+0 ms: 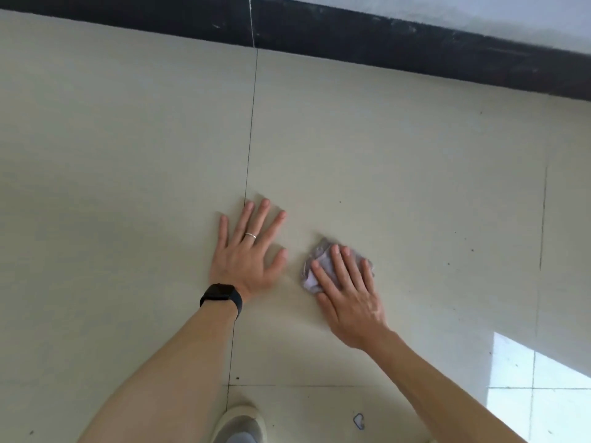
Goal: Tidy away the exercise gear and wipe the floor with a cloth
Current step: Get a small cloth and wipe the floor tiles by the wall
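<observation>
Pale tiled floor point(128, 155), crumpled cloth point(323, 266) under flat right hand point(348, 295)

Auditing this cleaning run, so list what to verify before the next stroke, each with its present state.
1. Wiping contact: ok; the right hand presses flat on the crumpled cloth.
2. Bracing: ok; the left hand lies spread on the floor.
3. Dirt ahead: not ok; dark specks lie to the right of the cloth.
4. Stroke path: ok; the shoe sits behind both hands.
5. Exercise gear stowed: cannot tell; none in view.
</observation>
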### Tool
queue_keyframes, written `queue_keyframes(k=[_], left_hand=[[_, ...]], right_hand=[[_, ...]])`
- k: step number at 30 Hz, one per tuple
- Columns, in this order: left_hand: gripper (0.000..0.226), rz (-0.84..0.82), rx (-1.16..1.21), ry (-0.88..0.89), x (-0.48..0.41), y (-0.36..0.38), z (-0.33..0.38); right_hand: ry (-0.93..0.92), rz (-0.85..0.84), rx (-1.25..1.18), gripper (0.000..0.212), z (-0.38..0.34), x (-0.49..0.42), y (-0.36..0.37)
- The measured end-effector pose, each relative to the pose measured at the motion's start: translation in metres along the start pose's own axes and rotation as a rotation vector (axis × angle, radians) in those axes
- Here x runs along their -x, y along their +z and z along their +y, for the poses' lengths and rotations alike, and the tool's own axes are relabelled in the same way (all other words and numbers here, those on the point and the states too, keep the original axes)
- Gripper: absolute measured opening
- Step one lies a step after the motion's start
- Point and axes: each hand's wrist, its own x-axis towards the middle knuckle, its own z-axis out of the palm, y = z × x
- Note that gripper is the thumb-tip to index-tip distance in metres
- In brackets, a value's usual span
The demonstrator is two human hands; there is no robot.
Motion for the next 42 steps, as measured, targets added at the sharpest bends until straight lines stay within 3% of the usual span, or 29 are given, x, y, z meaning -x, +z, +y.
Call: queue_keyframes(k=[1, 3, 6, 8, 10, 15, 18, 20, 22, 24, 26, 31, 34, 36, 40, 42], left_hand=[[0.069, -0.011, -0.016, -0.003, 0.0, 0.0, 0.0], [0.07, -0.029, -0.037, -0.006, 0.0, 0.003, 0.0], [0.07, -0.017, -0.035, 0.005, 0.0, 0.003, -0.002], [0.07, -0.008, -0.038, 0.015, 0.0, 0.002, -0.002], [0.07, 0.003, -0.04, 0.014, 0.001, 0.001, -0.001], [0.07, -0.018, -0.045, -0.015, -0.001, 0.0, 0.001], [0.071, -0.033, -0.05, -0.012, -0.001, -0.002, 0.0], [0.071, -0.036, -0.052, -0.01, -0.001, -0.004, 0.0], [0.072, -0.047, -0.061, -0.014, -0.001, -0.006, 0.001], [0.072, -0.048, -0.081, -0.013, -0.001, -0.007, 0.002], [0.071, -0.061, -0.089, -0.014, -0.001, -0.008, 0.002], [0.069, -0.154, -0.097, -0.045, -0.003, -0.012, 0.004], [0.065, -0.291, -0.134, -0.088, -0.004, -0.029, 0.011], [0.064, -0.299, -0.117, -0.156, 0.003, -0.039, 0.024], [0.066, -0.145, 0.026, -0.475, 0.038, -0.028, 0.049], [0.066, -0.13, 0.074, -0.592, 0.055, -0.015, 0.057]], right_hand=[[-0.051, -0.01, 0.015, 0.055, 0.013, -0.004, -0.003], [0.028, 0.001, 0.019, 0.055, 0.044, -0.03, -0.013], [0.473, 0.132, -0.118, 0.058, 0.077, -0.1, -0.036], [0.644, 0.21, -0.187, 0.06, 0.077, -0.138, -0.044], [0.566, 0.199, -0.14, 0.059, 0.059, -0.141, -0.038], [-0.024, 0.016, 0.032, 0.055, 0.009, -0.042, -0.011], [-0.237, -0.028, 0.094, 0.054, 0.035, -0.036, -0.018], [-0.091, 0.0, 0.097, 0.055, 0.066, -0.064, -0.027], [0.246, -0.005, 0.025, 0.062, 0.095, -0.101, -0.044], [0.435, -0.008, -0.016, 0.07, 0.107, -0.123, -0.056], [0.356, 0.007, 0.0, 0.066, 0.097, -0.121, -0.055], [-0.225, -0.005, 0.09, 0.056, 0.037, -0.035, -0.018], [-0.456, -0.01, 0.109, 0.055, 0.041, -0.024, -0.011], [-0.425, 0.003, 0.111, 0.055, 0.062, -0.042, -0.015], [0.084, 0.038, -0.023, 0.06, 0.099, -0.09, -0.041], [0.135, 0.041, -0.047, 0.061, 0.092, -0.086, -0.041]])
